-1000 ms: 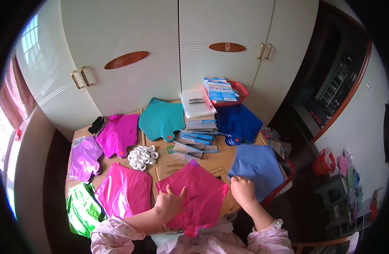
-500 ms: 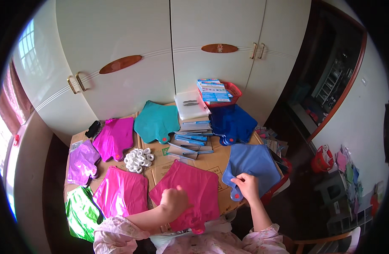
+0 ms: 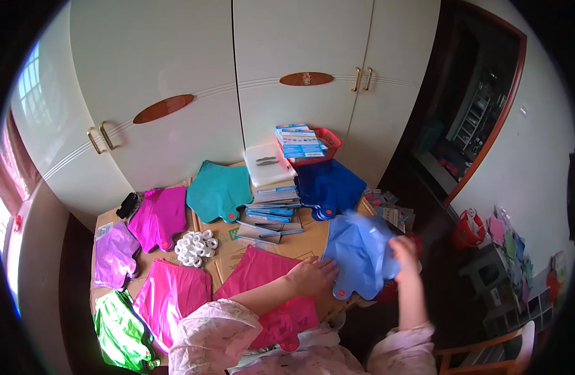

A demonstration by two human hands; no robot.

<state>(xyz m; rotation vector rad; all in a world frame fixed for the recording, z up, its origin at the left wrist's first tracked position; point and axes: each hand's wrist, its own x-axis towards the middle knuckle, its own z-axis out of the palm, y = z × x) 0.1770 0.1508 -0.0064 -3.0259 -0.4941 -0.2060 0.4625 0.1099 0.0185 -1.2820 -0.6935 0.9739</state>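
Note:
My right hand is closed on the right edge of a light blue flat foil balloon and lifts that edge; the sheet is smeared by motion. My left hand lies with its fingers stretched out by the left side of the light blue pile, holding nothing. Under my left forearm spreads a dark pink stack of foil balloons, its tab near my body. A brighter pink stack rests to its left.
More foil stacks lie around the cardboard-covered table: green, purple, magenta, teal, dark blue. White rolls, folded cards, clear bags and a red basket stand among them.
My right hand has moved right and up, raising the light blue balloon's edge. My left hand has swung right from over the dark pink stack and opened flat. The view has shifted slightly.

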